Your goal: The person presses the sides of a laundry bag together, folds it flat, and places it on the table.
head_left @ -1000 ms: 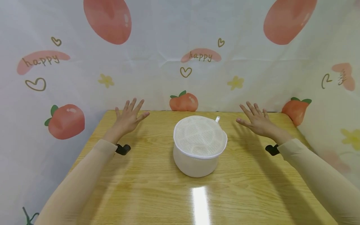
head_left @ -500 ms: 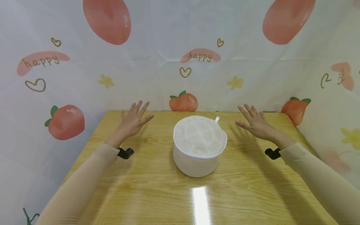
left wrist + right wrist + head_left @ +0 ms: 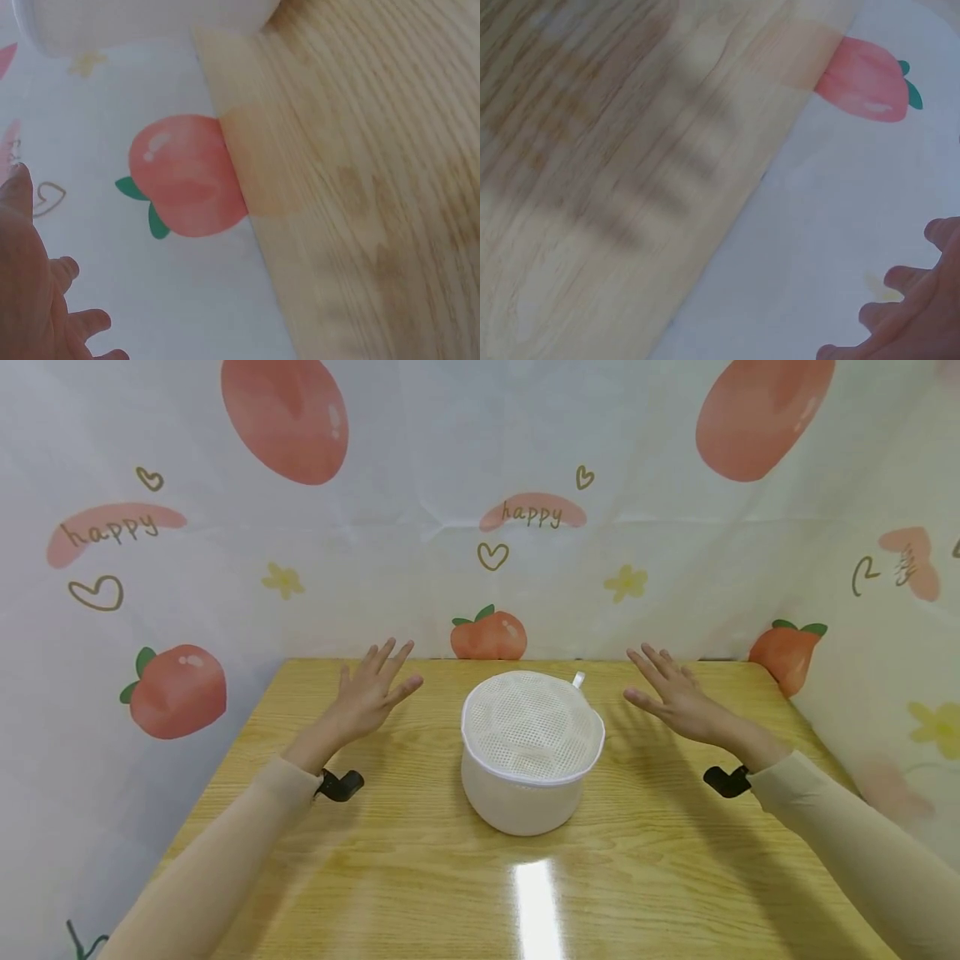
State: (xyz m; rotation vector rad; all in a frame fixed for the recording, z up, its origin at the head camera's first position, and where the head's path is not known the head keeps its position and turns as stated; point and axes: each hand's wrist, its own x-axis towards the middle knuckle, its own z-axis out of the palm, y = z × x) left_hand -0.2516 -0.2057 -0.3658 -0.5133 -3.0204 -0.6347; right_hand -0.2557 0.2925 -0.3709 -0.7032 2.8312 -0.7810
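Observation:
A round white mesh laundry bag (image 3: pixel 525 802) stands upright on the wooden table, with a netted top, a pale rim and a small white tab at its back right. To its left, my left hand (image 3: pixel 363 697) hovers with fingers spread, touching nothing. On the other side my right hand (image 3: pixel 682 703) is held in the air too, its fingers straight and apart from the bag. The left wrist view catches part of the bag (image 3: pixel 142 19) at the top and left fingers (image 3: pixel 64 270) at the lower left. Right fingers (image 3: pixel 907 281) show at the lower right of the right wrist view.
The table (image 3: pixel 390 877) has a bright light reflection near its front. A white cloth backdrop (image 3: pixel 420 568) printed with fruit, hearts and flowers stands behind it and at both sides. Black camera mounts (image 3: pixel 341 785) sit on the wrists.
My left hand has moved right and slightly down toward the bag. The right hand has shifted slightly left and down. The bag stays where it was.

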